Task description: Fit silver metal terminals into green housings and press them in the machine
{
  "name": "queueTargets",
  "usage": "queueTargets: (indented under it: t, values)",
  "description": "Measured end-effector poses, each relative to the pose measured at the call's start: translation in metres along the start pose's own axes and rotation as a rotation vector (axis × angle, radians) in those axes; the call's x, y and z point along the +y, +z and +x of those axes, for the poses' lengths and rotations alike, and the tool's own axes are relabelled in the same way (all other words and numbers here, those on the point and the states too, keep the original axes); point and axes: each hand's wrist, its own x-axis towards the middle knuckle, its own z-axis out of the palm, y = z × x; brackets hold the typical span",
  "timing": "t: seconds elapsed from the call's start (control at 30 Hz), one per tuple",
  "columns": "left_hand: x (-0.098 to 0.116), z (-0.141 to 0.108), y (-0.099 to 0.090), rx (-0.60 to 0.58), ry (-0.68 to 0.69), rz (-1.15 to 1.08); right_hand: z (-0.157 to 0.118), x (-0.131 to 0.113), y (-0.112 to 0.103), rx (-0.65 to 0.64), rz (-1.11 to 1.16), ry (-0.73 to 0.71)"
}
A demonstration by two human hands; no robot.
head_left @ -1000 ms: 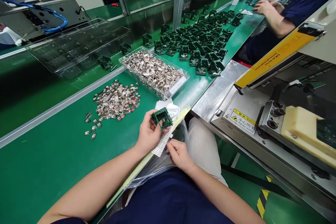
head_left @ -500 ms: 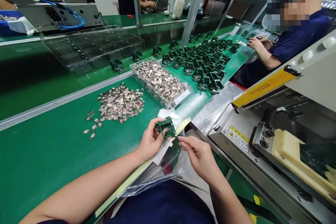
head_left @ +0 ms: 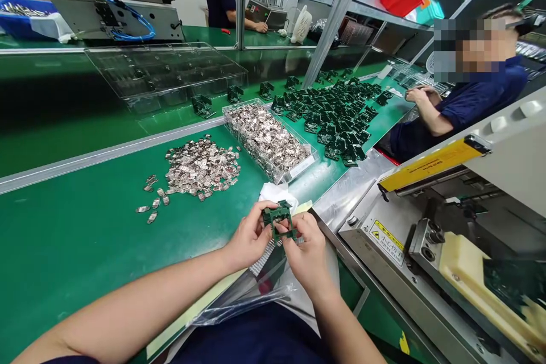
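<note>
- Head view: my left hand (head_left: pixel 249 237) and right hand (head_left: pixel 309 256) hold a green frame (head_left: pixel 279 219) above the counter (head_left: pixel 85 250), close in front of me.
- My fingers (head_left: pixel 261 210) press together on both sides, pinching the frame's edges.
- A metal strip (head_left: pixel 262 257) and a plastic bag (head_left: pixel 256 296) lie below my hands, with a white cloth (head_left: pixel 275 193) just beyond.
- Metal clips (head_left: pixel 202 168) lie in a pile to the left, and more fill a clear tray (head_left: pixel 247 153).
- Other frames (head_left: pixel 336 119) are spread past the tray, toward a co-worker's hands (head_left: pixel 420 94).
- The step in hand looks like close work on this frame; I judge the next move calls for a steady two-handed pinch.
</note>
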Motion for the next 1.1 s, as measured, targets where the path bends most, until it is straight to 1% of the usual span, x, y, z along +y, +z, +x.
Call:
queueTargets:
  t: [0.13,0.27,0.33,0.5,0.57,0.63,0.7,0.77,0.83,0.87,0.9,0.97,1.0,1.03,1.07,1.1]
  values:
    - [0.000,0.000,0.000,-0.014,0.003,0.015,0.001,0.002,-0.001,0.006,-0.020,0.033]
    - [0.000,-0.001,0.000,-0.038,0.018,0.003,0.003,0.005,-0.003,-0.016,0.038,0.083]
    - [-0.001,-0.001,0.001,-0.037,0.022,0.011,0.003,0.005,-0.002,-0.014,0.087,0.119]
    - [0.000,-0.002,0.001,-0.040,0.023,0.014,-0.001,0.008,0.004,0.044,0.243,0.248]
    - [0.001,-0.001,0.000,-0.047,0.014,0.015,-0.003,0.012,0.002,0.023,0.334,0.286]
    - [0.002,-0.001,-0.001,-0.051,-0.013,0.028,-0.006,0.016,-0.005,0.002,0.405,0.295]
    - [0.005,-0.001,-0.001,-0.064,-0.042,0.055,-0.011,0.018,-0.019,-0.020,0.404,0.229]
    - [0.011,-0.001,0.005,-0.127,-0.059,0.093,-0.019,0.017,-0.039,-0.077,0.344,0.092]
    - [0.020,-0.001,0.016,-0.259,-0.063,0.112,-0.032,0.014,-0.062,-0.140,0.267,-0.039]
    - [0.025,0.001,0.024,-0.347,-0.071,0.109,-0.040,0.012,-0.074,-0.147,0.235,-0.085]
    - [0.032,0.004,0.033,-0.443,-0.081,0.100,-0.048,0.012,-0.087,-0.126,0.204,-0.117]
    - [0.046,0.018,0.055,-0.633,-0.098,0.087,-0.069,0.014,-0.115,-0.022,0.137,-0.135]
    - [0.054,0.027,0.070,-0.715,-0.090,0.091,-0.081,0.016,-0.130,0.059,0.103,-0.121]
    - [0.061,0.039,0.086,-0.777,-0.062,0.099,-0.094,0.020,-0.145,0.166,0.075,-0.090]
    - [0.068,0.051,0.105,-0.816,-0.017,0.112,-0.107,0.024,-0.160,0.312,0.058,-0.049]
    - [0.075,0.064,0.127,-0.840,0.045,0.132,-0.121,0.029,-0.176,0.495,0.055,-0.010]
